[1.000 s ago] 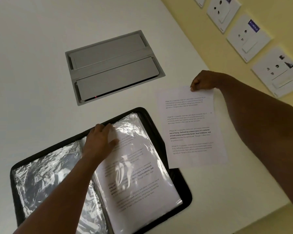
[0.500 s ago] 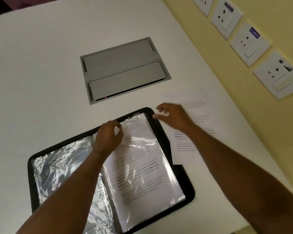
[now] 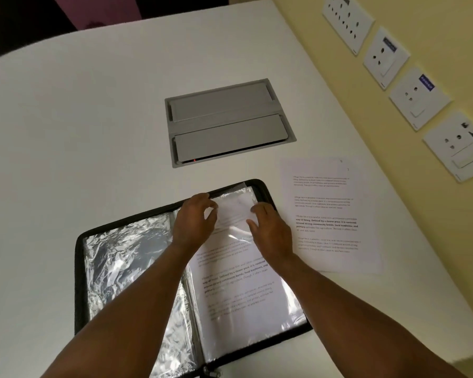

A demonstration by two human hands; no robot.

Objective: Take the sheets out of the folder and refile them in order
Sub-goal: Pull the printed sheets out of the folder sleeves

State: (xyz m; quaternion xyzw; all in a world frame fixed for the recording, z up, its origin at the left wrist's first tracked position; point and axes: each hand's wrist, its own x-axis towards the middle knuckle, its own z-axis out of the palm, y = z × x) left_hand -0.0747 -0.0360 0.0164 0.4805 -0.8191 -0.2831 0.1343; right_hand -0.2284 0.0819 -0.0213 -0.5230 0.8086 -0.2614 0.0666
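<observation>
**Two hands at the sleeve mouth, sheet running back toward me**

Two hands of mine sit at the far end of the open folder [image 3: 78, 268], and the coming pull turns on how the next sheet [image 3: 238, 271] lies: its long axis runs from the sleeve's top opening down toward my body, leaning a little to the right. So it has to slide out away from me, through that far edge, where both hands already are.

Going from the left: the folder's left half holds only crinkled, empty-looking sleeves [image 3: 126, 257]. Next, my left hand [image 3: 195, 222] rests on the upper left of the right-hand sleeve, fingers bent around its top edge; whether that grip is pinched on the plastic or just pressing it, I cannot tell. My right hand [image 3: 271, 230] lies just beside it over the upper right corner, fingers loosely spread, not clamped on anything I can make out. The sheet's top margin shows between the two. Both hands are about equally near the opening.

Further right, one sheet already out [image 3: 328, 214] lies flat on the worktop [image 3: 66, 118], close alongside the folder. Beyond the folder, a grey hatch [image 3: 227, 122] is set flush in the worktop. I judge neither blocks the pull, though the hatch lies in the sheet's outward path.
</observation>
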